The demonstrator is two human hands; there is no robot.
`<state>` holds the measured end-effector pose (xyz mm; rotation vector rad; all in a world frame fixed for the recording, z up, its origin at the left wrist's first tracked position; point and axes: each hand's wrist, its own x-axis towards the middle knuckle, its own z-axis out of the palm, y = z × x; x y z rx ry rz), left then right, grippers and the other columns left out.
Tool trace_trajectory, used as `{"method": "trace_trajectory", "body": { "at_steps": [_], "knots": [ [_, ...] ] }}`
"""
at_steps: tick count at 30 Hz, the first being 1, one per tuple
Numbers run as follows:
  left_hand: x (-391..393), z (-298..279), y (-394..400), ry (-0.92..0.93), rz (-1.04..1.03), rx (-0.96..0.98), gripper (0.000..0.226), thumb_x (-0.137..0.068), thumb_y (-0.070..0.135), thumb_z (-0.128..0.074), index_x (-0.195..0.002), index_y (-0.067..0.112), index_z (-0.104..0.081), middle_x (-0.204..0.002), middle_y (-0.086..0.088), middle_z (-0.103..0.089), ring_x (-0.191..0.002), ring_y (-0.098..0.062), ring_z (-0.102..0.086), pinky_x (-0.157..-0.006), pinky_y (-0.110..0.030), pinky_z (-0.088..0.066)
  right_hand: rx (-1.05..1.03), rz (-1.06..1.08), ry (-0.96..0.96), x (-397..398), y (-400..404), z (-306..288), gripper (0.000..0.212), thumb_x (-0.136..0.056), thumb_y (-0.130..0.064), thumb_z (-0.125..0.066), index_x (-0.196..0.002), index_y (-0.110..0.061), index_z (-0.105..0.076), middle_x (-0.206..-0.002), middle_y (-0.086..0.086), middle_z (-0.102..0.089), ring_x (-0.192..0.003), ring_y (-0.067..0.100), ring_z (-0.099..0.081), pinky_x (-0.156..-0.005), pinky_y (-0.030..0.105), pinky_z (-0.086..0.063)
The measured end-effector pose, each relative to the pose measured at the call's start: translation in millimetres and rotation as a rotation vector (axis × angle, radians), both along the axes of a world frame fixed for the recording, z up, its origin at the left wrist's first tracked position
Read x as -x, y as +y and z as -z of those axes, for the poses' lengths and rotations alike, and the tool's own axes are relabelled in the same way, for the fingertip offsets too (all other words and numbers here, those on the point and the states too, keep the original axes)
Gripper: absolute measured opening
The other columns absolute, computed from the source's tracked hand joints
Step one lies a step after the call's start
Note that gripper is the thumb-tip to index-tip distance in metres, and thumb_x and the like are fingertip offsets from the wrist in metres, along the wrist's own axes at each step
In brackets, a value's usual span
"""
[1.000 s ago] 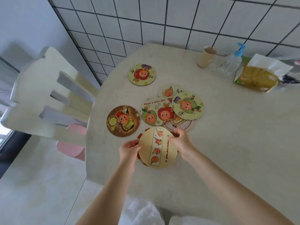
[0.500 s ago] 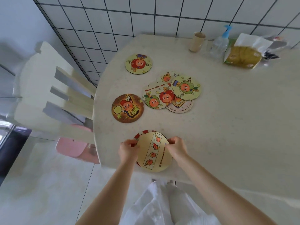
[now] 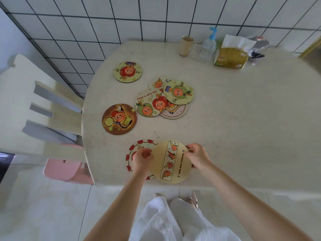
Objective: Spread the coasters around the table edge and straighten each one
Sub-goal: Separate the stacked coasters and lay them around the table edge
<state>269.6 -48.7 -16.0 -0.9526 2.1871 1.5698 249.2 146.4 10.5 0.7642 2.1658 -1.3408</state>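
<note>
A yellow coaster with a strip of small orange figures [image 3: 171, 161] lies near the table's front edge, overlapping a red-checked-rim coaster [image 3: 135, 150] to its left. My right hand [image 3: 197, 156] pinches the yellow coaster's right rim. My left hand [image 3: 141, 158] rests with curled fingers on the red-rimmed coaster, against the yellow one's left edge. A dark brown coaster [image 3: 119, 119] and a yellow-green coaster [image 3: 128, 71] lie singly along the left edge. Several coasters form an overlapping pile [image 3: 165, 100] mid-table.
The round beige table [image 3: 243, 127] stands against a tiled wall. At the back stand a paper cup [image 3: 186, 45], a pump bottle [image 3: 208, 46] and a tissue pack [image 3: 231, 57]. A cream slatted chair [image 3: 40, 108] and a pink stool [image 3: 60, 169] are on the left.
The yellow coaster has slid to the right, uncovering more of the red-rimmed coaster beneath. Both hands stay at its edges, and the view has tilted further down.
</note>
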Motion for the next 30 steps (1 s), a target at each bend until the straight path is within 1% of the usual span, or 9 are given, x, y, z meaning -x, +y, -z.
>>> {"method": "trace_trajectory", "body": {
  "at_steps": [1, 3, 7, 12, 17, 20, 22, 26, 30],
  "knots": [
    [-1, 1, 10, 0.0, 0.035, -0.015, 0.021, -0.081, 0.007, -0.06, -0.099, 0.017, -0.067, -0.094, 0.001, -0.07, -0.087, -0.018, -0.065, -0.08, -0.042, -0.058, -0.021, 0.002, 0.011, 1, 10, -1, 0.013, -0.087, -0.013, -0.057, -0.09, -0.026, -0.06, -0.096, -0.001, -0.067, -0.089, 0.02, -0.066, -0.075, 0.047, -0.06],
    [-1, 2, 92, -0.008, 0.065, -0.013, 0.024, -0.081, 0.007, -0.06, -0.102, 0.016, -0.067, -0.095, 0.001, -0.07, -0.088, -0.018, -0.066, -0.08, -0.04, -0.058, -0.036, -0.005, 0.012, -1, 91, -1, 0.016, -0.086, -0.013, -0.057, -0.086, -0.028, -0.06, -0.094, -0.002, -0.068, -0.087, 0.02, -0.066, -0.076, 0.047, -0.06],
    [0, 1, 139, -0.043, 0.032, -0.012, 0.027, -0.08, 0.003, -0.056, -0.102, 0.015, -0.066, -0.093, 0.001, -0.069, -0.084, -0.018, -0.065, -0.074, -0.036, -0.058, -0.053, -0.081, 0.018, 8, 137, 13, 0.022, -0.086, -0.006, -0.054, -0.088, -0.026, -0.061, -0.092, -0.002, -0.069, -0.087, 0.02, -0.066, -0.079, 0.047, -0.058],
    [-7, 13, 136, -0.086, 0.001, -0.009, 0.026, -0.08, 0.002, -0.057, -0.101, 0.016, -0.065, -0.091, 0.001, -0.069, -0.083, -0.018, -0.065, -0.076, -0.038, -0.059, -0.075, -0.118, 0.003, 3, 135, 22, 0.027, -0.083, -0.003, -0.053, -0.1, -0.02, -0.065, -0.097, 0.0, -0.071, -0.09, 0.021, -0.066, -0.081, 0.044, -0.058],
    [-14, 19, 121, -0.065, -0.016, 0.068, 0.026, -0.082, 0.002, -0.058, -0.101, 0.017, -0.066, -0.093, 0.002, -0.069, -0.083, -0.013, -0.063, -0.066, -0.025, -0.049, -0.076, -0.218, 0.014, -3, 126, 28, 0.021, -0.084, -0.01, -0.057, -0.101, -0.019, -0.066, -0.088, -0.004, -0.068, -0.084, 0.019, -0.066, -0.076, 0.043, -0.059],
    [-16, 18, 130, -0.061, -0.026, 0.133, 0.028, -0.083, -0.001, -0.055, -0.102, 0.016, -0.066, -0.096, 0.003, -0.068, -0.083, -0.01, -0.062, -0.062, -0.02, -0.045, -0.036, -0.299, 0.009, 2, 137, 35, 0.016, -0.083, -0.013, -0.06, -0.098, -0.016, -0.065, -0.094, 0.005, -0.07, -0.088, 0.026, -0.067, -0.079, 0.048, -0.058],
    [-16, 14, 137, -0.045, -0.046, 0.167, 0.028, -0.084, -0.002, -0.054, -0.102, 0.016, -0.065, -0.098, 0.002, -0.068, -0.083, -0.009, -0.061, -0.06, -0.017, -0.043, -0.045, -0.352, 0.013, 10, 144, 37, 0.018, -0.083, -0.013, -0.063, -0.101, -0.011, -0.064, -0.099, 0.009, -0.07, -0.092, 0.027, -0.066, -0.082, 0.044, -0.056],
    [-13, 9, 141, -0.048, -0.044, 0.216, 0.026, -0.087, 0.001, -0.054, -0.108, 0.014, -0.064, -0.102, 0.001, -0.065, -0.086, -0.014, -0.063, -0.065, -0.02, -0.049, -0.099, -0.444, 0.048, 30, 155, 32, 0.025, -0.087, -0.006, -0.054, -0.11, -0.007, -0.064, -0.111, 0.011, -0.067, -0.101, 0.025, -0.062, -0.092, 0.039, -0.052],
    [9, 3, 135, -0.03, -0.034, 0.245, 0.026, -0.086, 0.003, -0.055, -0.106, 0.017, -0.063, -0.101, 0.003, -0.064, -0.087, -0.009, -0.06, -0.063, -0.019, -0.046, -0.111, -0.497, 0.056, 63, 157, 20, 0.028, -0.089, -0.006, -0.047, -0.113, -0.008, -0.062, -0.113, 0.01, -0.064, -0.092, 0.021, -0.058, -0.085, 0.039, -0.053]
  ]
}}
